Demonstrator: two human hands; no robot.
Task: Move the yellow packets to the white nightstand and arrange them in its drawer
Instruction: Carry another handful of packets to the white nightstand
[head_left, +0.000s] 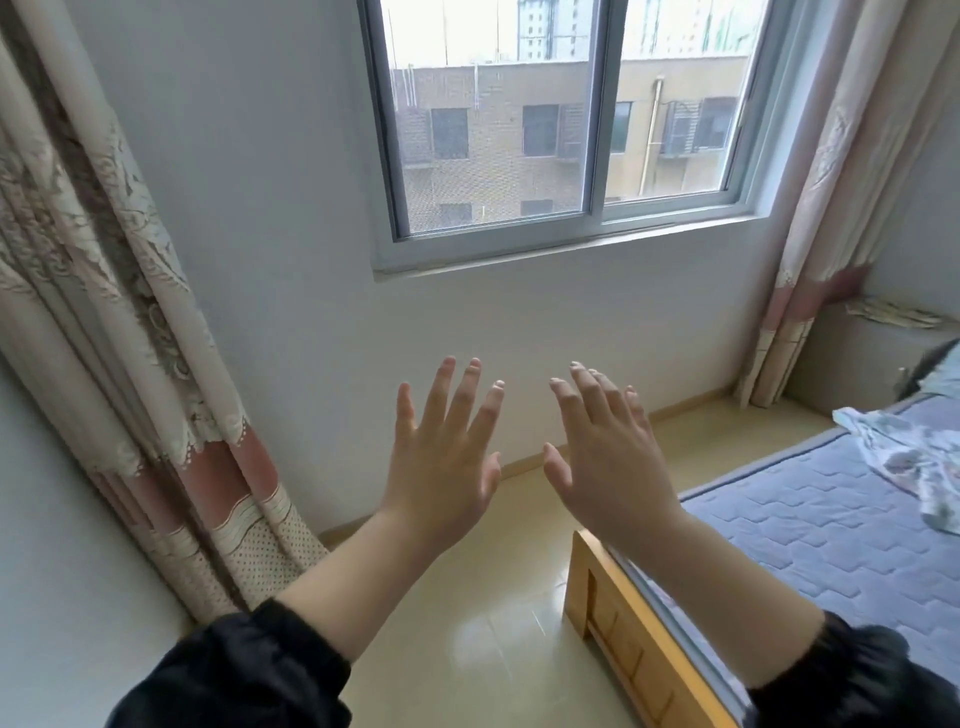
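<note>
My left hand and my right hand are raised side by side in front of me, backs toward the camera, fingers straight and spread. Neither hand holds or touches anything. Both stand before the white wall below the window. A white nightstand sits in the far right corner, with pale flat things lying on its top; I cannot tell what they are. No drawer is visible from here.
A bed with a blue quilted mattress and a wooden frame fills the right side, with patterned cloth on it. Curtains hang at the left and right. Beige tiled floor runs between bed and wall.
</note>
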